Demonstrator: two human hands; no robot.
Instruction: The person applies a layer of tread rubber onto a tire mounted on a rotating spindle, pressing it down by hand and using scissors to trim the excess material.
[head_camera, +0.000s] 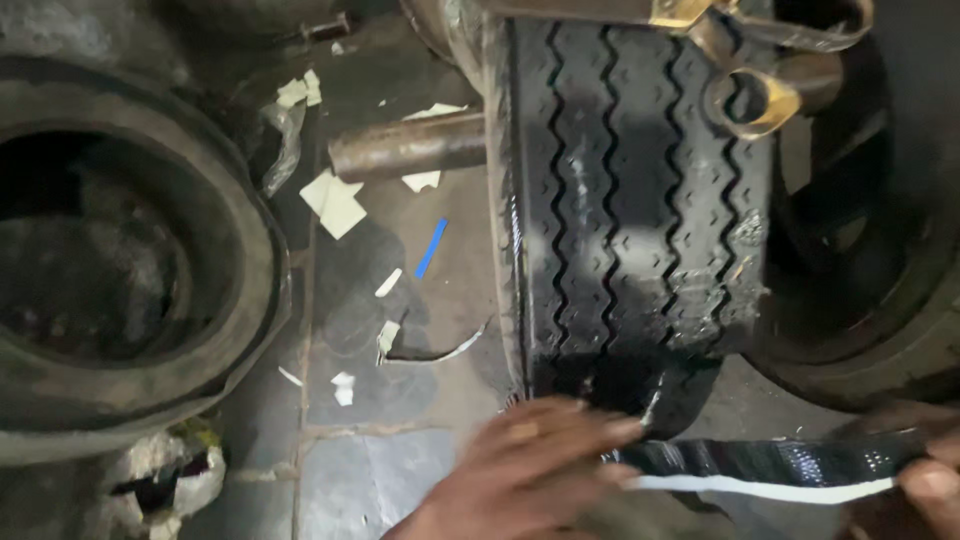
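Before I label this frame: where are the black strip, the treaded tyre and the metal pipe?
black strip (770, 462), head view, middle of its length
treaded tyre (640, 200), head view, centre tread
metal pipe (405, 147), head view, mid-barrel

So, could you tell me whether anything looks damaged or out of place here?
The upright black treaded tyre is scuffed and ragged at its lower right tread. White paper scraps and a blue strip litter the grey floor. Both hands hold a black rubber strip.

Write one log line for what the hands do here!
left hand: pressing strip end | right hand: holding black rubber strip | tyre tread: ahead
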